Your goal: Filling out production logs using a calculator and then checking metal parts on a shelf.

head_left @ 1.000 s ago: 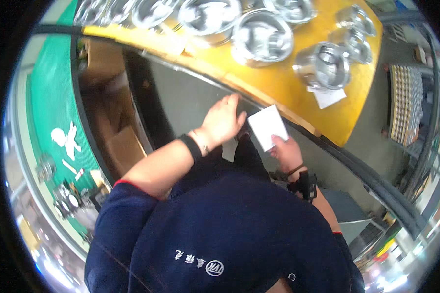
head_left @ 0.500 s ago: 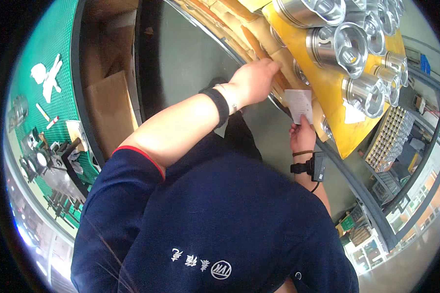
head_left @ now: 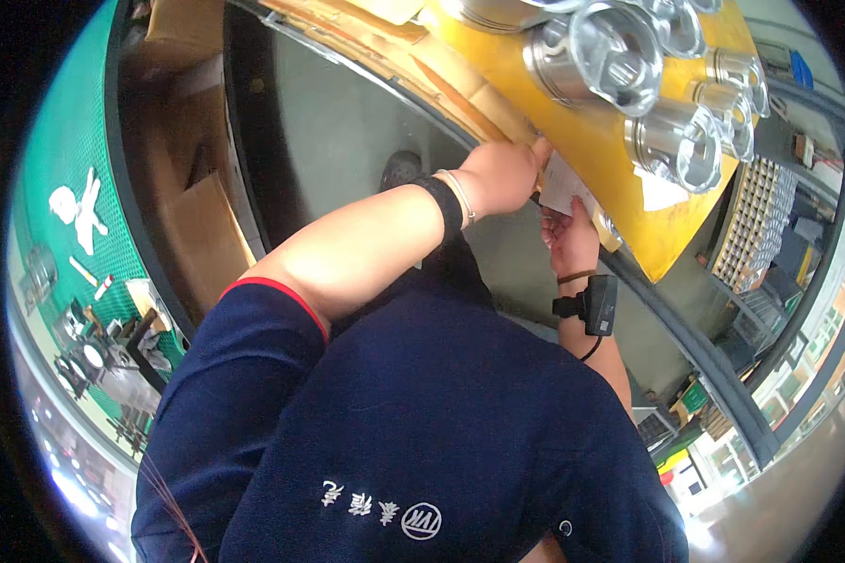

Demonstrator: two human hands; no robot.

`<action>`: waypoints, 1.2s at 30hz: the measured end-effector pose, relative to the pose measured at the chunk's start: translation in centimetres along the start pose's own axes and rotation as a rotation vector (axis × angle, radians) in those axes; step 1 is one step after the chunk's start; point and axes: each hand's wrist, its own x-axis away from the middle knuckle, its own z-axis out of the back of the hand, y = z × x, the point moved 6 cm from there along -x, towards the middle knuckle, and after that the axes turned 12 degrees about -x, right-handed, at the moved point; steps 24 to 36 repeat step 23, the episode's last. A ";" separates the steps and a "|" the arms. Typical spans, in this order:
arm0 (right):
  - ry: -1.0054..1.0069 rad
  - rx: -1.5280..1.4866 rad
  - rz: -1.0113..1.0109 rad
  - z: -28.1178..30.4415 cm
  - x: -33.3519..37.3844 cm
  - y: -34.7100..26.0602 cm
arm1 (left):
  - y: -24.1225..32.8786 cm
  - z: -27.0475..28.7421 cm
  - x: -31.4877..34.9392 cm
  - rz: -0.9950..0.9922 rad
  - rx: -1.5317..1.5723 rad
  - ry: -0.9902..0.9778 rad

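Note:
My right hand [head_left: 574, 239] grips a small white paper slip [head_left: 560, 184] with printing on it, pinched at its lower end. Close beside it, my left hand [head_left: 505, 175] is closed, its fingertips at the slip's upper end and the border of a yellow sheet [head_left: 582, 131]. What those fingers hold, if anything, is hidden. Silvery metal pistons [head_left: 603, 58] stand and lie on the yellow sheet, the nearest one [head_left: 676, 143] a little beyond my right hand. Another white paper [head_left: 662, 190] lies on the sheet under that piston.
Layered brown cardboard [head_left: 441, 80] lies beneath the yellow sheet. On the left is a green mat [head_left: 61, 150] with white gloves [head_left: 86, 208], a marker and metal tools. Below it, a dark-framed shelf holds cardboard boxes [head_left: 197, 230]. Far right stands a rack of many small metal parts [head_left: 756, 225].
My left hand has come over to the slip's upper end, having been apart from it. The slip, in my right hand, is now closer to the left hand and tilted. The view has shifted slightly.

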 end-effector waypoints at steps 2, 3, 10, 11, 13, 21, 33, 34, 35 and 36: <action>-0.094 0.096 0.095 0.4 -0.5 -0.4 | 0.0 -0.4 -1.5 0.027 -0.003 -0.002; -0.083 0.079 0.098 0.9 -0.8 -0.5 | 0.0 -0.4 -2.1 0.041 0.022 0.004; 0.057 0.072 0.218 1.6 -0.2 -0.9 | 0.4 -1.2 -2.9 0.200 0.062 0.294; 0.070 0.147 0.252 1.3 0.2 -1.4 | 0.8 -1.2 -3.1 0.190 0.058 0.287; 0.071 0.171 0.241 1.3 0.2 -1.7 | 2.2 0.4 -2.9 0.057 0.056 0.530; -0.159 0.087 0.077 -3.9 -0.5 -1.9 | 2.6 0.5 -3.1 -0.004 0.033 0.474; -0.271 0.011 0.047 -5.3 -1.6 -0.7 | 2.8 0.6 -2.8 0.017 -0.124 0.517; -0.271 0.011 0.047 -5.3 -1.6 -0.7 | 2.8 0.6 -2.8 0.017 -0.124 0.517; -0.271 0.011 0.047 -5.3 -1.6 -0.7 | 2.8 0.6 -2.8 0.017 -0.124 0.517; -0.271 0.011 0.047 -5.3 -1.6 -0.7 | 2.8 0.6 -2.8 0.017 -0.124 0.517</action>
